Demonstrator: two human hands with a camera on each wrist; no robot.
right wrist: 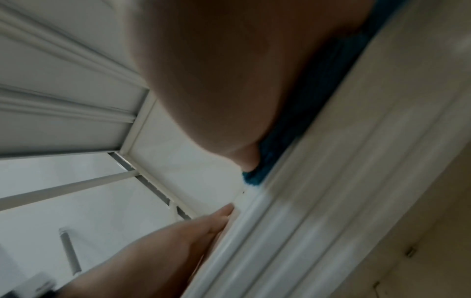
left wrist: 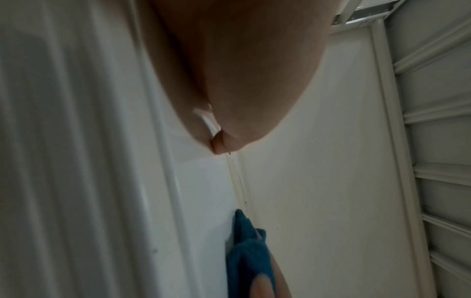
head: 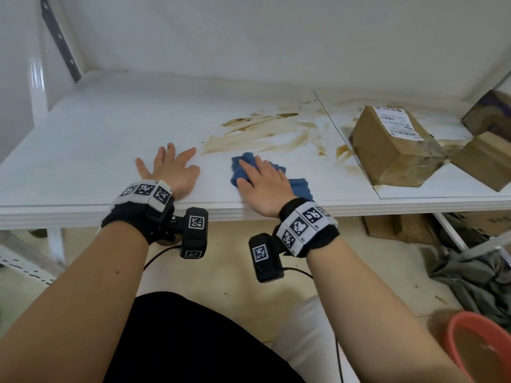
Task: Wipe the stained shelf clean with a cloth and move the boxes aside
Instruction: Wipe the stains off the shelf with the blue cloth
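— Two hands are on the white shelf (head: pixel 83 139). From the left: the left hand (head: pixel 168 170) lies flat with its fingers (head: pixel 171 150) spread, and it holds nothing. Just to its right the right hand (head: pixel 262 183) presses flat on the blue cloth (head: pixel 300 186), with straight fingers on top of it.

— How will the cloth handle?

— I think it is soft and light. It bunches under the palm, so pressing from above is better than pinching. The brown stain (head: pixel 262 134) is just behind it, not yet wiped.

— And the boxes?

— Three cardboard boxes on the shelf at the right: one with a label (head: pixel 395 150), one at the front edge (head: pixel 486 164), one dark at the back (head: pixel 489 114). The first looks wet underneath, so probably it is weak; better take it by its side walls.

— How many cloths?

— One.
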